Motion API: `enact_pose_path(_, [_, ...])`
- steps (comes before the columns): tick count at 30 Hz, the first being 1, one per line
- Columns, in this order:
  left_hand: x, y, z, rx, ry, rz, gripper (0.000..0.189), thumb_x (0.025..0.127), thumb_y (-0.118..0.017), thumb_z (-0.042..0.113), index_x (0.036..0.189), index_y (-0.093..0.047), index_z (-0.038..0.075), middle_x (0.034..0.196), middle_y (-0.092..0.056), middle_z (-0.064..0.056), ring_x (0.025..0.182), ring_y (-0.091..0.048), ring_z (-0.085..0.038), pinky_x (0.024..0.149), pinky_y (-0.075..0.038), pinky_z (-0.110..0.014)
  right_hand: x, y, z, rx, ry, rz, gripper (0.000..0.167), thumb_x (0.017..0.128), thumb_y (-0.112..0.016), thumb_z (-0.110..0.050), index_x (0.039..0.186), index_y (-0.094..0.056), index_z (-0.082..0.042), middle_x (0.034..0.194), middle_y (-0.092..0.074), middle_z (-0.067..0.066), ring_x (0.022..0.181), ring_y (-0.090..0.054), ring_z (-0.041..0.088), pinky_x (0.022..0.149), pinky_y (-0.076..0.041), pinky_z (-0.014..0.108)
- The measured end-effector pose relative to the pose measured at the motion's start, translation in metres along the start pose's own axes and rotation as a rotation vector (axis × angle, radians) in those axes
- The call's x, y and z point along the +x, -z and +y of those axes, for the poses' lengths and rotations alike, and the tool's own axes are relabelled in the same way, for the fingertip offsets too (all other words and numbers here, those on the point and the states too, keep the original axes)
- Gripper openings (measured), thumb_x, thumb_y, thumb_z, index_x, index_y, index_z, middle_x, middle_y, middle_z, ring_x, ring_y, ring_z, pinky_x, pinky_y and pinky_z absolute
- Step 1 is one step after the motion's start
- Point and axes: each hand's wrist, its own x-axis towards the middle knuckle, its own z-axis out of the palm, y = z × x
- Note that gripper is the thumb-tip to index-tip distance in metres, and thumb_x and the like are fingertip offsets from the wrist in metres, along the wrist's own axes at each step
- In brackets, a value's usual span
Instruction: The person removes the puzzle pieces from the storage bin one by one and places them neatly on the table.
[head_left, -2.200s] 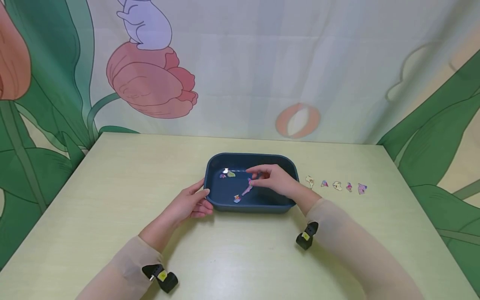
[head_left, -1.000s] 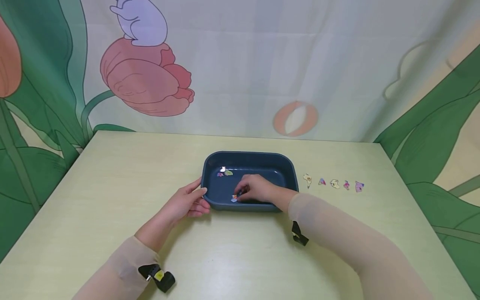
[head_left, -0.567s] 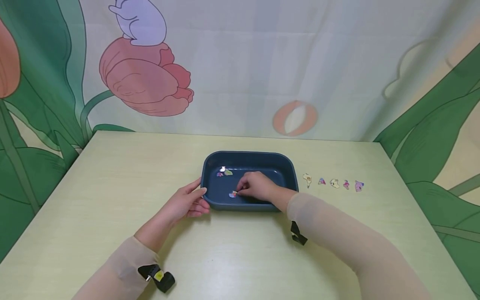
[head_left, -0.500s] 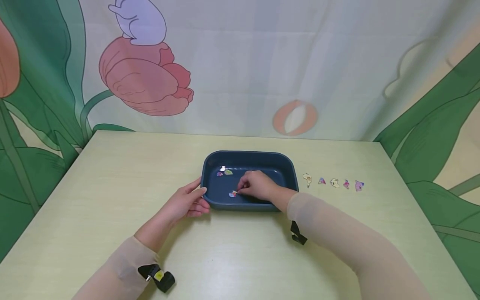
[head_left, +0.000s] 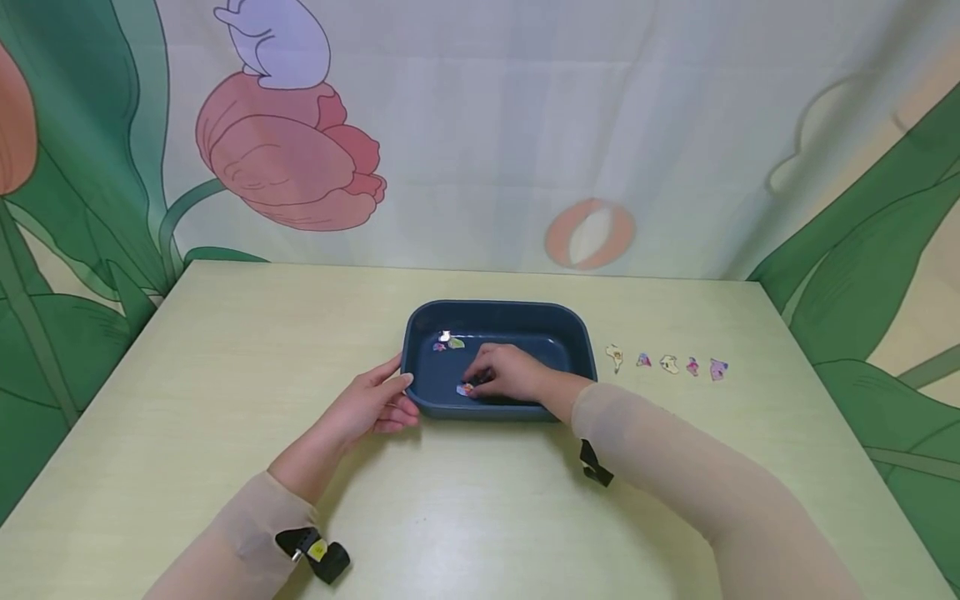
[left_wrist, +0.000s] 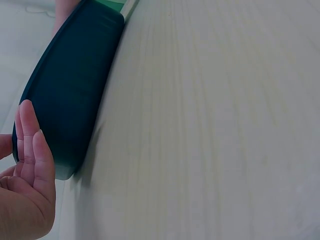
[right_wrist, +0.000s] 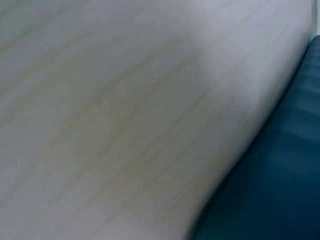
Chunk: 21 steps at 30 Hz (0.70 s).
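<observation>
A dark blue rectangular tray [head_left: 517, 412] stands on the table. My left hand [head_left: 378, 402] grips its left end, thumb on the rim and fingers along the outer wall, as the left wrist view also shows. Inside the tray, my right hand [head_left: 506, 372] is low over the floor, thumb and index finger parted at a small colourful sticker-like cutout [head_left: 462, 390]. A white cutout [head_left: 445, 337], a green one [head_left: 456, 343] and a purple one [head_left: 439, 347] lie together at the tray's back left. The right wrist view shows the tray's outer wall but no hand.
To the right of the tray several small cutouts lie in a row, from a pale one [head_left: 614, 358] to a purple one [head_left: 718, 369]. A printed curtain [head_left: 465, 150] hangs behind the pale wooden table [head_left: 480, 508].
My right hand has moved down and left in the tray, and the long purple piece seen by its fingers is out of sight. The colourful cutout shifted slightly. Thumb and index finger have parted.
</observation>
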Motion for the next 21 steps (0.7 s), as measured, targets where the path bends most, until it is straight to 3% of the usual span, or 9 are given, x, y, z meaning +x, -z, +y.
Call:
enact_pose_path(14, [-0.0008, -0.0002, 0.0011, 0.002, 0.000, 0.001, 0.059, 0.099, -0.046, 0.025, 0.150, -0.018, 0.018, 0.071, -0.063, -0.007, 0.062, -0.065, -0.015, 0.062, -0.053, -0.026, 0.0008, 0.0022, -0.0043, -0.079, 0.049, 0.008, 0.012, 0.081, -0.074, -0.017, 0.089, -0.075, -0.008, 0.084, -0.060, -0.002, 0.076, -0.056, 0.007, 0.071, -0.046, 0.019])
enact_pose_path(21, [-0.0009, -0.0001, 0.0004, 0.004, 0.000, 0.000, 0.059, 0.099, -0.046, 0.025, 0.150, -0.018, 0.018, 0.071, -0.063, -0.006, 0.062, -0.064, -0.015, 0.062, -0.053, -0.026, 0.0012, 0.0029, -0.0057, -0.101, 0.031, 0.039, 0.010, 0.082, -0.072, -0.016, 0.087, -0.075, -0.008, 0.083, -0.062, -0.001, 0.075, -0.057, 0.008, 0.070, -0.047, 0.019])
